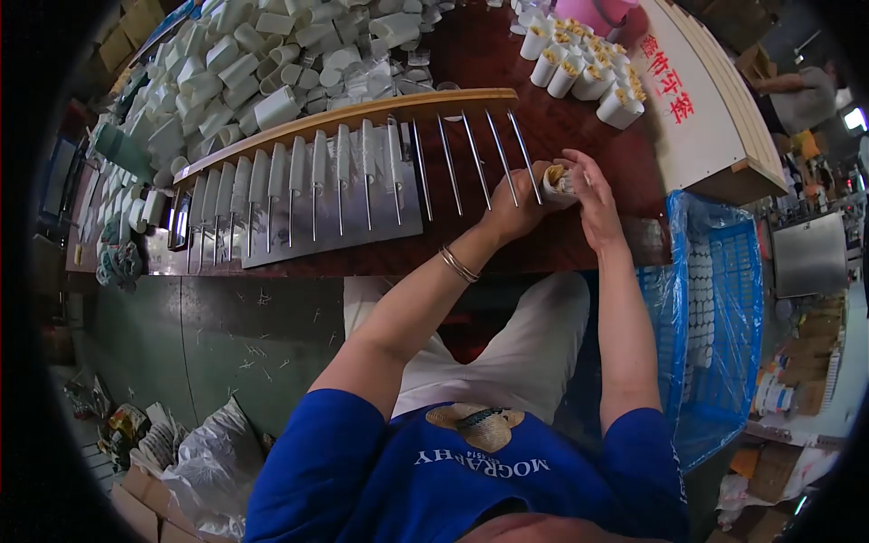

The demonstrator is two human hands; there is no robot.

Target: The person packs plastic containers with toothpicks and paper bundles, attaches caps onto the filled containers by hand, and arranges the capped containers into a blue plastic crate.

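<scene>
A small white container [563,184] with tan toothpick-like sticks at its mouth is between my two hands, past the right end of the rod rack. My left hand [518,210] is closed around its left side, partly hidden behind the metal rods. On the other side, my right hand [594,201] curves its fingers against the container. Just left of my hands stands a rack with a wooden bar [348,110] and slanting metal rods. Clear plastic sleeves [319,161] cover many of the rods, while several at the right end are bare.
White empty containers [244,68] are heaped at the back left. Filled white containers [593,80] stand in a group at the back right, near a pink bucket [593,14]. A board with red writing [701,100] edges the table. Blue plastic lines a crate [738,299] at my right.
</scene>
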